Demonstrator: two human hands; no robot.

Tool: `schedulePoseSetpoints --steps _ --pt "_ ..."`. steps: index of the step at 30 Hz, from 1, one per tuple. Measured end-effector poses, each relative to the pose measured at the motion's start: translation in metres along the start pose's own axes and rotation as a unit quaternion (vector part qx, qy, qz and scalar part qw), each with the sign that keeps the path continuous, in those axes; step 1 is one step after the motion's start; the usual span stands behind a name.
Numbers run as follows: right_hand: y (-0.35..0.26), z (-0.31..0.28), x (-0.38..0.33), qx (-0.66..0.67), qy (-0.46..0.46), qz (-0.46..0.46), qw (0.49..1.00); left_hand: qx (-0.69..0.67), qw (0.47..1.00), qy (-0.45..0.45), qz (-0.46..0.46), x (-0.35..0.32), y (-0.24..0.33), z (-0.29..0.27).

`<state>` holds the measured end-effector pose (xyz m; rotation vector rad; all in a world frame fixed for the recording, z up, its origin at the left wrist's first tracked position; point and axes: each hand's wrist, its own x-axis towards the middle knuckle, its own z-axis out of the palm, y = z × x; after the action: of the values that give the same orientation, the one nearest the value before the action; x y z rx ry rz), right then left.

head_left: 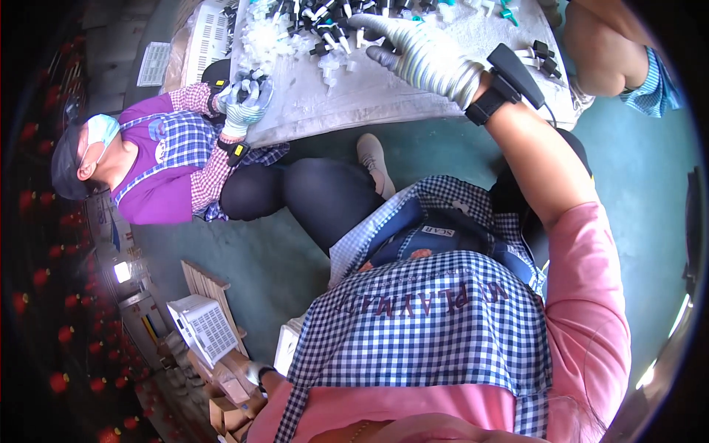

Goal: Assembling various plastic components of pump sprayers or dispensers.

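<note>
My right hand (417,55), in a white striped glove, reaches over the table (325,107) from the right. Its index finger and thumb are apart, and I see nothing between them. Just beyond the fingertips lie several small black-and-white plastic parts (336,33), shaped like pump heads or nozzles. A heap of translucent white plastic pieces (266,44) lies to their left. My left arm goes down to the lower left, where only a bit of the gloved left hand (255,371) shows beside cardboard boxes; its fingers are hidden.
At the left, a masked co-worker (162,162) sits with gloved hands around small dark parts. Another person's leg (602,55) is at the upper right. A white slotted crate (210,328) and open cardboard boxes (229,415) stand lower left. More black parts (545,57) lie near the table's right edge.
</note>
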<state>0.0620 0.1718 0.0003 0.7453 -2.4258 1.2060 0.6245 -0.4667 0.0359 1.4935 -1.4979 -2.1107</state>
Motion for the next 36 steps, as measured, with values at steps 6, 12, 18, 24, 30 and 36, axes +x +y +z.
schedulePoseSetpoints --steps 6,12,18,24,30,36 --pt "0.002 -0.006 0.001 0.003 -0.014 0.021 1.0 0.279 0.908 0.293 0.105 0.043 -0.05 -0.037" --pt "0.021 0.012 -0.011 -0.019 -0.154 0.06 0.986 0.207 0.862 0.301 0.352 0.117 -0.006 0.08" --pt "0.008 0.002 -0.019 -0.078 -0.207 0.076 0.972 0.39 0.734 -0.047 0.555 0.084 0.032 0.467" --pt "0.017 0.007 -0.018 -0.098 -0.132 0.092 0.982 0.425 0.573 -0.236 0.66 0.077 0.02 0.673" --pt "0.018 0.0 -0.01 -0.111 -0.04 0.084 0.989 0.448 0.539 -0.245 0.67 0.113 0.002 0.74" --pt "0.014 -0.009 -0.01 -0.137 -0.028 0.105 0.985 0.48 0.503 -0.21 0.687 0.091 0.006 0.742"
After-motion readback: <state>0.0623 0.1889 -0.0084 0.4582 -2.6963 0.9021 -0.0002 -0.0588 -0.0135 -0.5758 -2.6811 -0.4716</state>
